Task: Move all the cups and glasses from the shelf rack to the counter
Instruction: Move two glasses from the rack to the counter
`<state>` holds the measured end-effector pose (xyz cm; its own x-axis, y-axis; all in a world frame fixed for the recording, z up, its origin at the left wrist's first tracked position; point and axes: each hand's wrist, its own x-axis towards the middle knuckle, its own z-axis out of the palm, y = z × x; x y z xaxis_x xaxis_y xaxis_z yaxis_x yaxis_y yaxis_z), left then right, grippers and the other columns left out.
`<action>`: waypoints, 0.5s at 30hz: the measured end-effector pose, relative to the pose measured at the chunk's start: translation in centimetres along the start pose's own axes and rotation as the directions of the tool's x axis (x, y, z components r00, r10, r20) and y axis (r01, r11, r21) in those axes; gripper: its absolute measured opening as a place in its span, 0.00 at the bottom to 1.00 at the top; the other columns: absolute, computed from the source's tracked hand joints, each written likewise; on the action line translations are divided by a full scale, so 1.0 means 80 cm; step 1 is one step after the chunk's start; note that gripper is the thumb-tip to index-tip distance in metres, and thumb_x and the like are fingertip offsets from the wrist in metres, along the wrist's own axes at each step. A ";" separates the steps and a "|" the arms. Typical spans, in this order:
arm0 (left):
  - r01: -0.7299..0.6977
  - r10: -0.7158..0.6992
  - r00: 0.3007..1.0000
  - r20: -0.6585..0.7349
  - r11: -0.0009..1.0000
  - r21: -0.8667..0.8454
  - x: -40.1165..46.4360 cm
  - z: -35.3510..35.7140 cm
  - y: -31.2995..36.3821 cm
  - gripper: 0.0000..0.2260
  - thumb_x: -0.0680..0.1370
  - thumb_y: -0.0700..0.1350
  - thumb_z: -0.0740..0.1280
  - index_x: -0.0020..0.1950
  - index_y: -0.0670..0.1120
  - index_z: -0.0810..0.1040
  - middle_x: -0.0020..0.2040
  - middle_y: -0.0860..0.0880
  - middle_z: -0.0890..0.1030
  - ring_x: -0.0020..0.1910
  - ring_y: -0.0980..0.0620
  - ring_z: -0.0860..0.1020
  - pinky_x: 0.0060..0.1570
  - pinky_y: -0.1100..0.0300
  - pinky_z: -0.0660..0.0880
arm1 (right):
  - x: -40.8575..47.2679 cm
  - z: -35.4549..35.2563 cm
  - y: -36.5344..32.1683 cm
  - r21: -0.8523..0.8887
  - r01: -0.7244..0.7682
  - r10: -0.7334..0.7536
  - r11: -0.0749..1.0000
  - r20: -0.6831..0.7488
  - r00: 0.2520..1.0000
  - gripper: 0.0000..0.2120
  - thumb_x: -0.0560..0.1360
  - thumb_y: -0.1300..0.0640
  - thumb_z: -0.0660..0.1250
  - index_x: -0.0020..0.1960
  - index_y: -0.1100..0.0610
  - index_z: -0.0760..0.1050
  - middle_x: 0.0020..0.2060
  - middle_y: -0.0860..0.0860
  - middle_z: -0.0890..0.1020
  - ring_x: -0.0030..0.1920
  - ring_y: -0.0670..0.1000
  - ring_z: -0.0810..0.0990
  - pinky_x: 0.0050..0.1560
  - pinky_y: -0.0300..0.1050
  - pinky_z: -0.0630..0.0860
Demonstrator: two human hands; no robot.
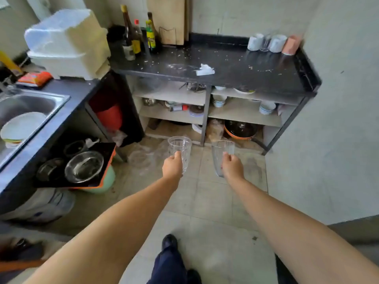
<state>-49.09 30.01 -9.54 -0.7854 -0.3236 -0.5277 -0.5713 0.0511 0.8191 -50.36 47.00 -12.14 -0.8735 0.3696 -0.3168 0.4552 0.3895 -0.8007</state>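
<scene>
Clear patterned glass point(180, 149) gripped w/ left hand point(172, 167) fingers curled; right hand point(231, 167) likewise grips ribbed glass point(220, 154).

Both forearms cut off by the bottom edge. Left hand point(172, 166) hides the lower side of its patterned glass point(180, 149); right hand point(231, 166) hides part of the plain glass point(220, 156). Fingers on the far side of each glass not visible. Cups point(273, 43) at 1 o'clock on the tabletop point(225, 64) blurred, count unclear. Shelf point(244, 113) items under it dim, mostly unidentifiable. Sink point(30, 103) at 9 o'clock cut by the left edge. Bottle labels point(150, 36) at 11 o'clock unreadable.
</scene>
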 end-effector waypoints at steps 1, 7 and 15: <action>-0.003 0.003 1.000 0.028 1.000 0.027 0.004 0.017 0.009 0.14 0.79 0.52 0.55 0.43 0.44 0.73 0.43 0.46 0.76 0.42 0.45 0.74 0.41 0.56 0.72 | 0.012 -0.012 0.001 0.005 -0.010 0.010 1.000 -0.018 1.000 0.20 0.81 0.50 0.52 0.41 0.62 0.72 0.39 0.58 0.77 0.42 0.57 0.76 0.44 0.46 0.68; -0.079 0.049 0.974 0.222 0.988 0.129 0.058 0.131 0.066 0.13 0.80 0.50 0.54 0.44 0.43 0.72 0.40 0.45 0.71 0.40 0.47 0.70 0.35 0.59 0.70 | 0.113 -0.068 -0.003 0.032 -0.058 0.062 0.998 -0.146 0.987 0.19 0.82 0.51 0.51 0.41 0.61 0.71 0.38 0.58 0.76 0.41 0.56 0.74 0.43 0.45 0.66; -0.232 0.144 0.916 0.375 0.952 0.202 0.157 0.276 0.214 0.13 0.80 0.50 0.54 0.41 0.44 0.68 0.37 0.44 0.67 0.36 0.49 0.66 0.34 0.58 0.63 | 0.276 -0.151 -0.069 0.083 -0.071 0.092 0.994 -0.287 0.953 0.20 0.81 0.51 0.50 0.39 0.62 0.70 0.38 0.59 0.75 0.40 0.56 0.73 0.41 0.46 0.66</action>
<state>-74.00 47.71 -7.07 -0.8907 0.0656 -0.4499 -0.4095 0.3142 0.8565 -70.06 63.24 -8.57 -0.7414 0.6304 -0.2300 0.5002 0.2906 -0.8157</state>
